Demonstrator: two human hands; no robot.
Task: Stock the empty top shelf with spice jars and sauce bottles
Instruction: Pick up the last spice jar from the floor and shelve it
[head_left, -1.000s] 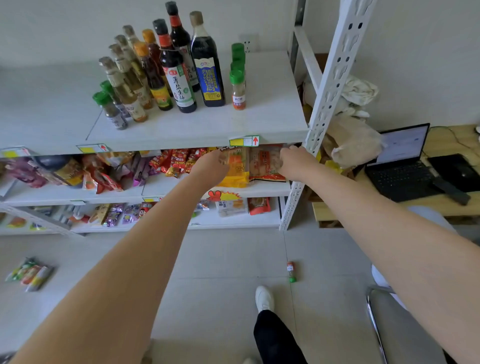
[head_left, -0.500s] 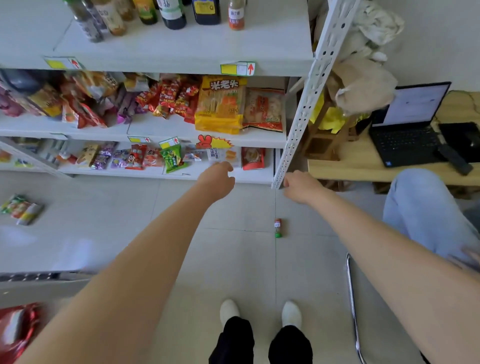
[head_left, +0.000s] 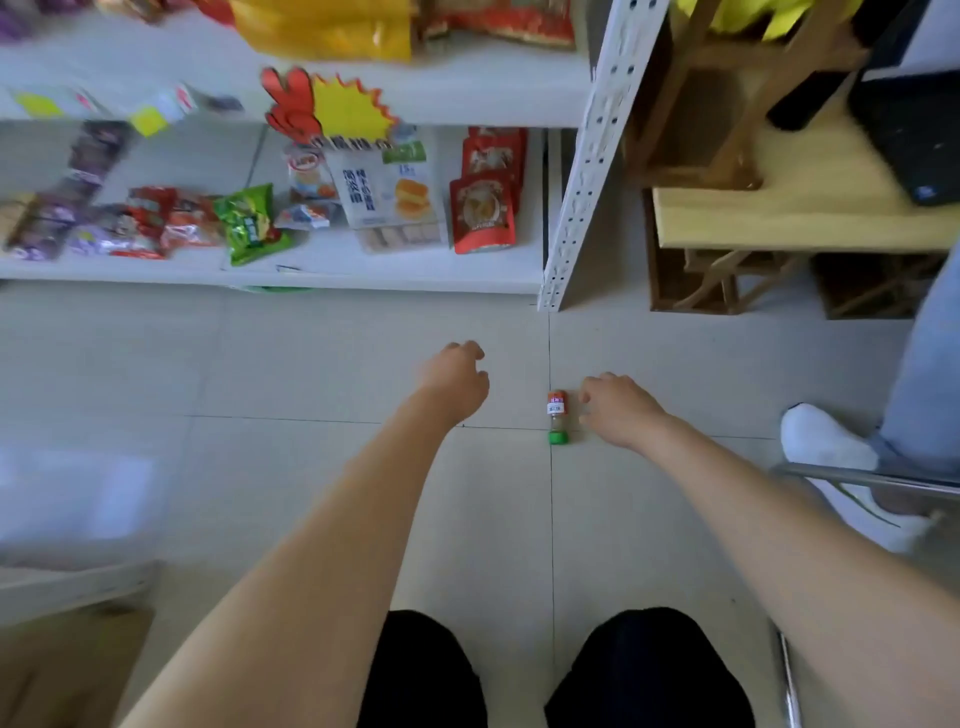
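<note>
Tiled floor (head_left: 291, 374), one spice jar (head_left: 557, 417) left unstocked.
Right hand (head_left: 618, 410) held at its 3 o'clock (fingers loosely curled, nothing pinched).

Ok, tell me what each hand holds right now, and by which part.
Nothing is held. The right hand is just beside the spice jar lying on the floor, not yet gripping it. The left hand is empty, loosely curled.

Snack packets (head_left: 249, 223) on bottom shelf (head_left: 395, 267); table (head_left: 779, 218)
</note>
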